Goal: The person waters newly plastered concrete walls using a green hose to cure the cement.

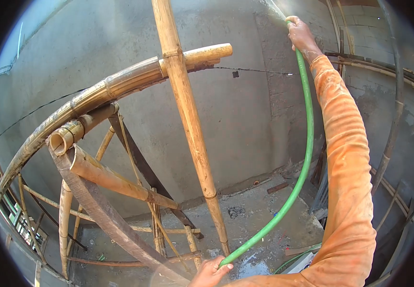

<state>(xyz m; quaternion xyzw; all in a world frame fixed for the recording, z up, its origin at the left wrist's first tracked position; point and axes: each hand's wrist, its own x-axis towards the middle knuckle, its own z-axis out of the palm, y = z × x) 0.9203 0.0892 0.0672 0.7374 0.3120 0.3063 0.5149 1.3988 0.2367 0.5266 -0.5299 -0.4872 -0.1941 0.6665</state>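
A green hose (307, 124) runs in a long curve between my two hands. My right hand (301, 34), raised at the upper right on an outstretched orange sleeve, is closed around the hose near its end. A pale stream of water (277, 9) leaves that end toward the grey wall (231, 110). Low in the view, my left hand (211, 273) grips the hose's lower part, with the thumb lying along it. An upright bamboo pole (187, 110) stands just left of the hose, its lower end near my left hand.
Bamboo scaffolding with a horizontal bundle of poles (116, 83) and a curved wooden plank (101, 210) fills the left. Below, the wet floor (250, 215) holds scattered debris and a short brown piece (277, 188). More poles (389, 148) stand at the right.
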